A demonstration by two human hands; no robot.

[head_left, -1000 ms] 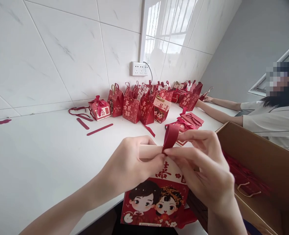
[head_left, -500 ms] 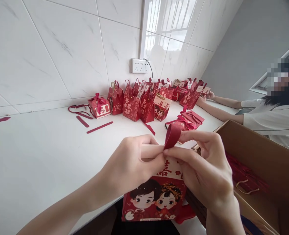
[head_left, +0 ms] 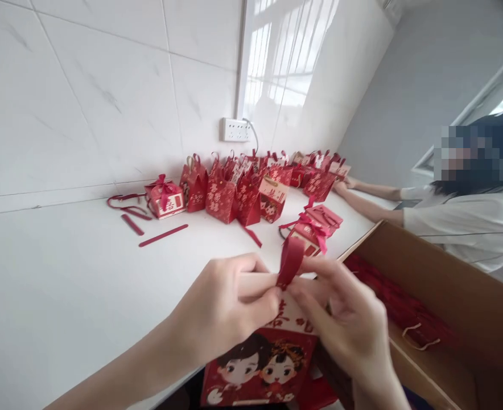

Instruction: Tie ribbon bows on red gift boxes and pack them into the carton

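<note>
A red and cream gift box with two cartoon faces hangs upright between my hands, in front of the table edge. My left hand pinches its top edge from the left, thumb in front. A dark red strap loop stands up from the top of the box. My right hand is closed at the base of this loop, its thumb and index finger on the strap and box top. Part of the box top is hidden behind the fingers.
Several red gift boxes stand along the wall on the white table. Loose red strips lie at the left. A cardboard box with red items is at the right. Beyond it, a person in white sleeves reaches toward the far boxes.
The view has tilted and shifted, so the table items sit lower and farther left. My right thumb and fingers have drawn in closer around the strap base. Both hands still hold the box.
</note>
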